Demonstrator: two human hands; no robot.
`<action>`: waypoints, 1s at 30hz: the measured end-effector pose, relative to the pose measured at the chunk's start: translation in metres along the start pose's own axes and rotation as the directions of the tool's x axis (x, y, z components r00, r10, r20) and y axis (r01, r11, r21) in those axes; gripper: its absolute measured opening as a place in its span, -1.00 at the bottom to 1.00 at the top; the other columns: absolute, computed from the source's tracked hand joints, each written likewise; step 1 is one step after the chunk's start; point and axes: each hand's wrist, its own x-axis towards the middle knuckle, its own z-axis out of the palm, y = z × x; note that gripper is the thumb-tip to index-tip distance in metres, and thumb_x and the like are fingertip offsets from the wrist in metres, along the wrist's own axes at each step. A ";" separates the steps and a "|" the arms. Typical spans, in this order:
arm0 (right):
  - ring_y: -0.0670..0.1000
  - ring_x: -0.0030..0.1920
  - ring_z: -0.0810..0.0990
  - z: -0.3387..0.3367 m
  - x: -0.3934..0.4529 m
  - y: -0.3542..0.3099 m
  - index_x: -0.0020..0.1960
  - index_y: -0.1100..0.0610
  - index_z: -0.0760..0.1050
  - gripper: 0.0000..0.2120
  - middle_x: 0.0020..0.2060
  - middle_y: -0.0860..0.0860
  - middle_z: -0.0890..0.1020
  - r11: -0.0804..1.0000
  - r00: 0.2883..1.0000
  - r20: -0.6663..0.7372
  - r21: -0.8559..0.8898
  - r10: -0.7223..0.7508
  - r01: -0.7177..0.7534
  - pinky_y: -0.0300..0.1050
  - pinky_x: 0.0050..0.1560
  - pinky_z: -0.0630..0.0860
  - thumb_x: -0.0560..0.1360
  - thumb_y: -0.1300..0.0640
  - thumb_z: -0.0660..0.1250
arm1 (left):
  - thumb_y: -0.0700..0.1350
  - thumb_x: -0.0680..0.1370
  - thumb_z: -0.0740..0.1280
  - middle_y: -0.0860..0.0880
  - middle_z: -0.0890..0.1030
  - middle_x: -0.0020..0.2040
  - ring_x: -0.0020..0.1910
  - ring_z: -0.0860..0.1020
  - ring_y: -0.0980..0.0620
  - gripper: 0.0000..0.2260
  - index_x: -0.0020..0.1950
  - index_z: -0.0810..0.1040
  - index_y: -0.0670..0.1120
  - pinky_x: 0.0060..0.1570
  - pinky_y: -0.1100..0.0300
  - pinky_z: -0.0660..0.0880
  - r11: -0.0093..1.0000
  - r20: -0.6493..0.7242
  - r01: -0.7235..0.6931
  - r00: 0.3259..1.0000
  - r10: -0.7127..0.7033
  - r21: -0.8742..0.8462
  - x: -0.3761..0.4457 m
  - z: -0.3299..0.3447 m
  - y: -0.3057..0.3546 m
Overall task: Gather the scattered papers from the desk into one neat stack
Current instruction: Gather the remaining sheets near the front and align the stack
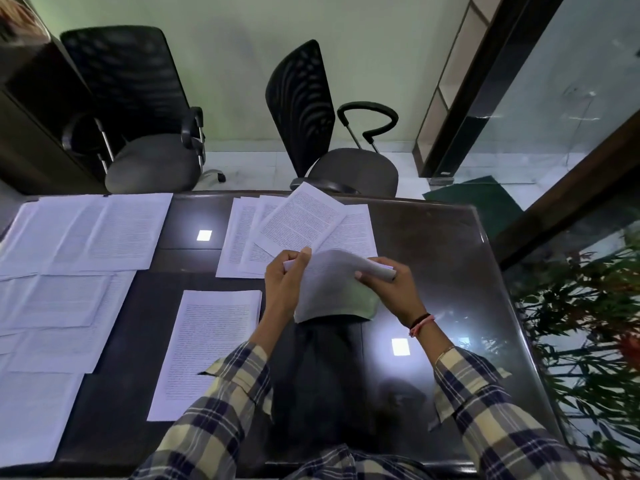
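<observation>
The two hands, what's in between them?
In the head view, a curled bundle of papers spans the gap; the left hand and right hand each grip a side.

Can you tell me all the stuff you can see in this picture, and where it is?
Desk: one, dark and glossy, fills the middle.
Held papers: a small white bundle, lifted over the desk, between both hands.
Fanned papers: several white sheets, far middle of the desk.
Near stack: one, white, in front of the left arm.
Left papers: many overlapping white sheets, left side of the desk.
Chairs: two, black mesh backs with grey seats, behind the desk.
Plants: green with some red, far right.
Mat: one, green, on the floor behind the desk.
Left hand: grips the bundle's left edge.
Right hand: grips its right edge; bracelets on the wrist.
</observation>
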 end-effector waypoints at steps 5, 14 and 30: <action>-0.13 -0.09 0.67 -0.010 0.015 -0.019 -0.03 0.08 0.72 -0.86 -0.13 -0.08 0.73 0.952 0.987 0.010 -0.262 -0.162 0.159 -0.23 0.00 0.57 0.43 0.10 0.58 | 0.03 0.59 0.44 -0.04 0.47 -0.32 -0.29 0.43 0.09 -0.57 -0.19 0.48 -0.33 -0.24 0.23 0.42 0.998 0.009 -0.017 1.000 0.016 0.059 0.003 0.000 0.003; 0.17 -0.03 0.65 0.008 0.059 -0.052 -0.08 0.04 0.66 -0.81 -0.08 0.03 0.72 0.495 0.933 0.360 -0.811 0.001 0.312 0.04 -0.02 0.61 0.41 0.07 0.30 | 0.13 0.65 0.32 0.05 0.58 -0.12 -0.19 0.51 0.26 -0.65 0.06 0.57 -0.18 -0.09 0.37 0.49 0.994 -0.035 -0.027 0.999 0.031 0.103 -0.008 0.001 0.012; 0.16 0.18 0.65 0.012 -0.010 0.030 0.21 0.21 0.58 -0.78 0.16 0.11 0.68 0.817 0.919 -0.055 0.481 0.391 -0.318 0.04 0.07 0.63 0.58 0.34 0.34 | -0.03 0.69 0.29 -0.15 0.58 0.39 0.40 0.52 -0.22 -0.63 0.49 0.45 -0.09 0.35 -0.21 0.48 0.688 0.203 0.307 0.952 -0.231 -0.658 -0.024 -0.007 -0.026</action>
